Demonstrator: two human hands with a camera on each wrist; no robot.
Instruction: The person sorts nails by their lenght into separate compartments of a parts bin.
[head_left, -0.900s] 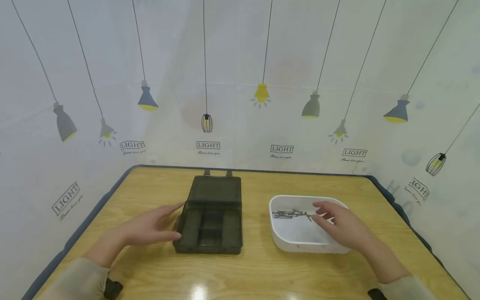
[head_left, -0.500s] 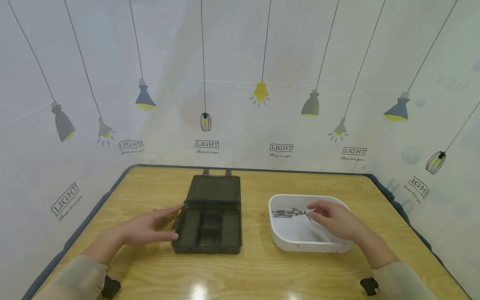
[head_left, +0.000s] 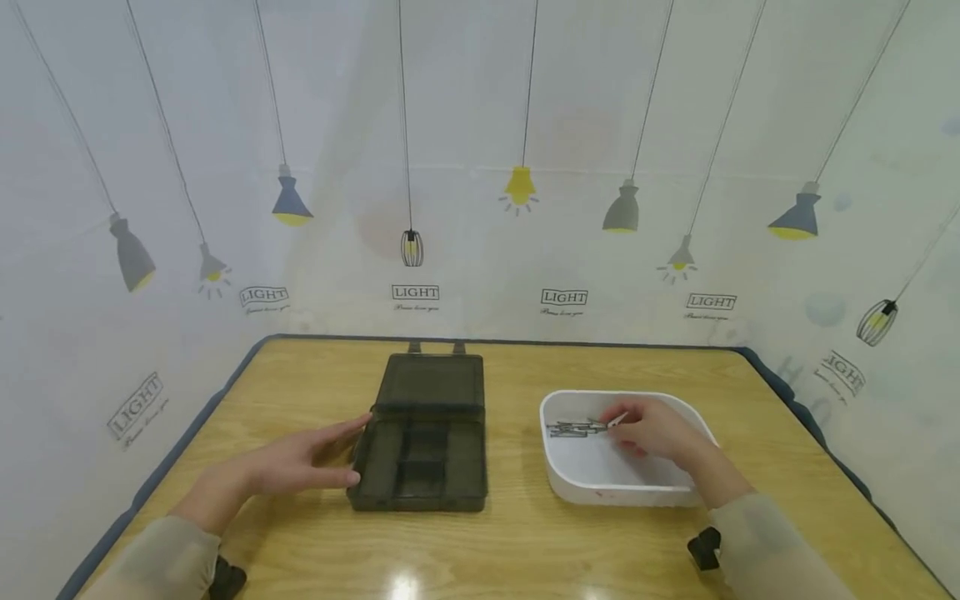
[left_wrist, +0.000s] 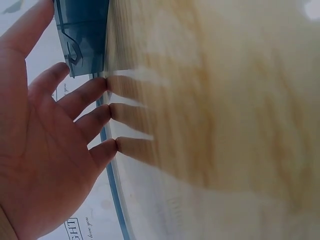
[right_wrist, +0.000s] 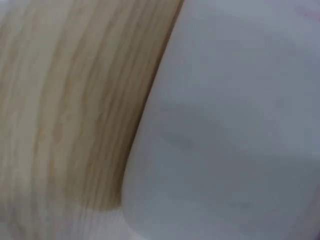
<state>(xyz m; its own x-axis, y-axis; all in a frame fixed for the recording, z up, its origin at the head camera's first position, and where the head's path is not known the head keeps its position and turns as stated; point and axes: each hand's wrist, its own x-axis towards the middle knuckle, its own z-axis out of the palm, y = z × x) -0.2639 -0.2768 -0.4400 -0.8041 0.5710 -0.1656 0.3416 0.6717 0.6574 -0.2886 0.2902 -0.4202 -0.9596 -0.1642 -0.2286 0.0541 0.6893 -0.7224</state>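
A dark translucent compartment box (head_left: 465, 467) lies with its lid raised on the table, left of centre. My left hand (head_left: 288, 467) rests at its left side, thumb and fingers spread. The left wrist view shows that hand (left_wrist: 55, 145) with fingers extended by the box's side (left_wrist: 82, 35). My right hand (head_left: 656, 429) reaches into a white tray (head_left: 622, 496), thumb and forefinger pinching at the right end of a small pile of thin metal screws (head_left: 570, 429). The screw at the fingertips is mostly hidden. In the right wrist view only the tray's outer wall (right_wrist: 225, 125) shows, not the hand.
The wooden table (head_left: 517, 542) has a dark blue edge. Behind it hangs a pale curtain (head_left: 480, 250) printed with lamps and the word LIGHT. Bare wood separates the box from the tray.
My right hand has moved left and deeper into the tray, its thumb and forefinger closing at the pile's right end. The left hand stays beside the box.
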